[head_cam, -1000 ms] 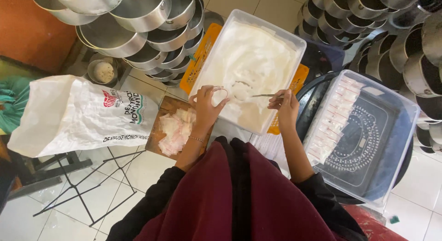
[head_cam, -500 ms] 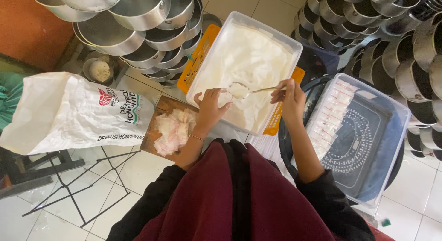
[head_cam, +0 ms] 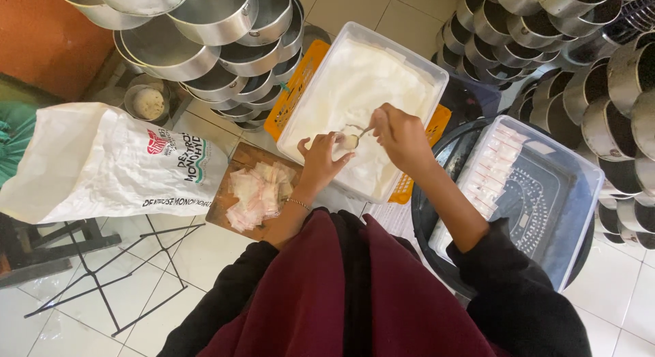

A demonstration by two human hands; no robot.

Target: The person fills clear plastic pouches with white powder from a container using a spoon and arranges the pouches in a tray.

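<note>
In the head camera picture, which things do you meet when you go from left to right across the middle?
White sack → wooden board with small packets → left hand → spoon → right hand → clear bin holding filled packets.

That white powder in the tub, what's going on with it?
A person is bent over a clear tub of white powder. Their right hand holds a spoon loaded with powder, and their left hand meets it at the bowl, seemingly holding a small sachet. A pile of empty sachets lies on a wooden board to the left; filled packets line a second tub on the right.
</note>
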